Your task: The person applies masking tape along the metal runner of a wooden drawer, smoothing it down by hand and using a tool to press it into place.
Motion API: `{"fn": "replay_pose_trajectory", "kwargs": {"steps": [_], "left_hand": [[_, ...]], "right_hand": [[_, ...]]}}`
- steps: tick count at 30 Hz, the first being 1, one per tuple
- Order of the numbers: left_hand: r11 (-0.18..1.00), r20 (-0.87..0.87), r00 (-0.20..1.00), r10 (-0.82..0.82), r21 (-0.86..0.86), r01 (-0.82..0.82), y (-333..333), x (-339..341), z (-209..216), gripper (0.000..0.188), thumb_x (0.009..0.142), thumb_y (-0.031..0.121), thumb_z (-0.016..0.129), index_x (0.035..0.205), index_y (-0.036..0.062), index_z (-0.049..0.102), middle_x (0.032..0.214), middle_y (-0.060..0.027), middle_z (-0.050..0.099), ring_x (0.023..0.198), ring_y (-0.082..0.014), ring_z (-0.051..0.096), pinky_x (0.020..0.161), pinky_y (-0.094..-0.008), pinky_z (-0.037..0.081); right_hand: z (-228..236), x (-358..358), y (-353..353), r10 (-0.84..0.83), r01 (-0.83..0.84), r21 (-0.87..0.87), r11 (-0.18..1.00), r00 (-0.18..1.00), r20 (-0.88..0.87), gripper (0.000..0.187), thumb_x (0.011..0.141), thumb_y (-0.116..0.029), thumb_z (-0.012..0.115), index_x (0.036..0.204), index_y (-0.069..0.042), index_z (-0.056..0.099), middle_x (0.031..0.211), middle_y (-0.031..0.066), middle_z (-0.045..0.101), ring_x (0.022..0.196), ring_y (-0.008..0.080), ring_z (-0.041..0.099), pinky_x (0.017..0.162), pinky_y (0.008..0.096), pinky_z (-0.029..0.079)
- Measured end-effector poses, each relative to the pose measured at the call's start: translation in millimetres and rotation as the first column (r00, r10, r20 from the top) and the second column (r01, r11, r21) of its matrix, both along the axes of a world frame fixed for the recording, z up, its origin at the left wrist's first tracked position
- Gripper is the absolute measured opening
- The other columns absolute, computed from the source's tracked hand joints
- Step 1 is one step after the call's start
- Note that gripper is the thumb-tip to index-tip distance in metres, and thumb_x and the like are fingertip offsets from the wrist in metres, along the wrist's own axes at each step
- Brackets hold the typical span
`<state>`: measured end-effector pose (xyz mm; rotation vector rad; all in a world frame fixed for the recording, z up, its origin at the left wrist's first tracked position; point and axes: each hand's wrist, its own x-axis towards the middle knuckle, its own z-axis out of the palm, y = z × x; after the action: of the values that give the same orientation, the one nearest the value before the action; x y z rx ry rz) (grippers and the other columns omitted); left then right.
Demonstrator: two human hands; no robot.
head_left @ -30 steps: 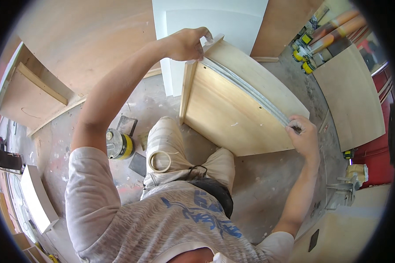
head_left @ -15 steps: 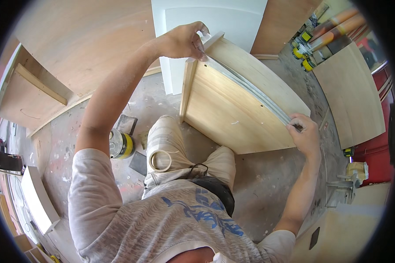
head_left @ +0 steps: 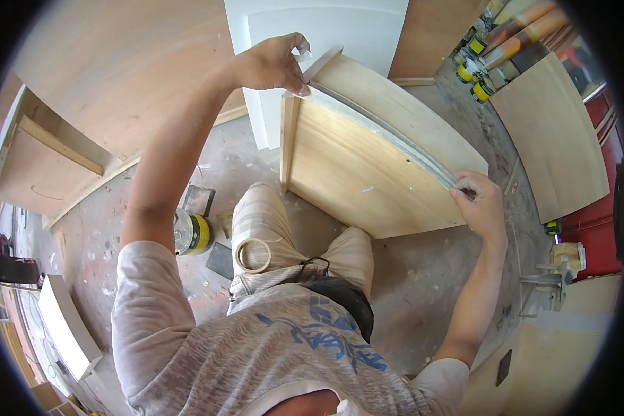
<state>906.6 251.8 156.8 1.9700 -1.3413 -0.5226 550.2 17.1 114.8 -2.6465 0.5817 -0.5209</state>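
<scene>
A wooden drawer-like box [head_left: 367, 166] of pale bare wood stands tilted in front of my knees. Along its upper edge runs a long, narrow grey-white strip [head_left: 374, 128]; whether it is metal or tape I cannot tell. My left hand [head_left: 276, 66] pinches at the strip's far left end, by the box corner, its fingertips pressed together. At the near right end my right hand [head_left: 480, 200] has its thumb and fingers closed on the strip. A curved wooden front panel [head_left: 409, 104] rises just behind the strip. A ring-shaped roll of tape [head_left: 254, 269] rests on my thigh.
White panels [head_left: 319, 31] lean behind the box against brown boards. A yellow-labelled can [head_left: 200, 234] and dark flat pads [head_left: 220, 260] lie on the stained floor to my left. A curved wooden panel [head_left: 555, 139] stands at right, a white piece [head_left: 66, 326] at left.
Box and left hand appear slightly further left in view. The strip now looks flatter and paler along the edge. Both hands keep their pinch at its ends.
</scene>
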Motion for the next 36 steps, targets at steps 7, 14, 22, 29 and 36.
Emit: {"fn": "replay_pose_trajectory", "kwargs": {"steps": [7, 14, 22, 29, 36], "left_hand": [[0.998, 0.131, 0.99, 0.059, -0.002, -0.059, -3.5, 4.6, -6.9, 0.062, 0.069, 0.011, 0.081, 0.118, -0.0041, 0.045, 0.084, -0.0146, 0.07, 0.08, -0.0223, 0.067, 0.071, -0.0321, 0.05], [0.995, 0.199, 0.979, 0.049, -0.093, -0.031, -6.1, 6.8, -18.3, 0.069, 0.067, 0.012, 0.082, 0.124, 0.0018, 0.045, 0.085, -0.0097, 0.069, 0.078, -0.0199, 0.064, 0.073, -0.0319, 0.049], [0.99, 0.166, 0.976, -0.138, 0.036, 0.133, -24.6, -9.8, -4.2, 0.073, 0.071, 0.009, 0.077, 0.135, 0.0046, 0.044, 0.092, -0.0107, 0.07, 0.083, -0.0214, 0.064, 0.076, -0.0332, 0.049], [0.995, 0.185, 0.978, -0.097, 0.007, 0.097, -22.4, -6.0, -8.1, 0.069, 0.071, 0.006, 0.076, 0.132, -0.0007, 0.045, 0.084, -0.0122, 0.07, 0.079, -0.0211, 0.067, 0.071, -0.0329, 0.051], [0.993, 0.238, 0.967, -0.089, -0.057, 0.105, -19.5, -4.5, -12.1, 0.073, 0.066, 0.004, 0.077, 0.132, 0.0025, 0.046, 0.081, -0.0118, 0.07, 0.077, -0.0207, 0.068, 0.07, -0.0326, 0.052]], "right_hand": [[3.0, 3.2, 3.3, -0.015, 0.016, 0.035, 0.999, 1.0, -0.011, 0.01, 0.072, -0.004, 0.07, 0.081, -0.001, 0.066, 0.099, 0.0148, 0.068, 0.09, 0.029, 0.065, 0.077, 0.0353, 0.051], [2.6, 3.7, 3.9, 0.0, 0.0, 0.028, 1.0, 1.0, -0.012, 0.013, 0.072, -0.004, 0.071, 0.084, -0.001, 0.066, 0.097, 0.0147, 0.068, 0.09, 0.0287, 0.065, 0.077, 0.0347, 0.051], [13.6, 50.5, 32.7, 0.114, -0.094, -0.147, 0.985, 0.985, 0.131, 0.028, 0.073, -0.007, 0.072, 0.098, 0.001, 0.063, 0.097, 0.0164, 0.065, 0.094, 0.0329, 0.062, 0.082, 0.0381, 0.049], [2.8, 135.7, 71.8, 0.241, -0.208, -0.154, 0.966, 0.939, 0.245, 0.03, 0.074, -0.012, 0.073, 0.101, -0.002, 0.065, 0.098, 0.0143, 0.066, 0.095, 0.0329, 0.061, 0.084, 0.0409, 0.048], [-10.8, 173.9, 80.0, 0.174, -0.178, 0.009, 0.984, 0.972, 0.157, 0.029, 0.075, -0.014, 0.074, 0.1, -0.003, 0.066, 0.093, 0.0141, 0.066, 0.088, 0.0308, 0.063, 0.079, 0.0412, 0.049]]}}
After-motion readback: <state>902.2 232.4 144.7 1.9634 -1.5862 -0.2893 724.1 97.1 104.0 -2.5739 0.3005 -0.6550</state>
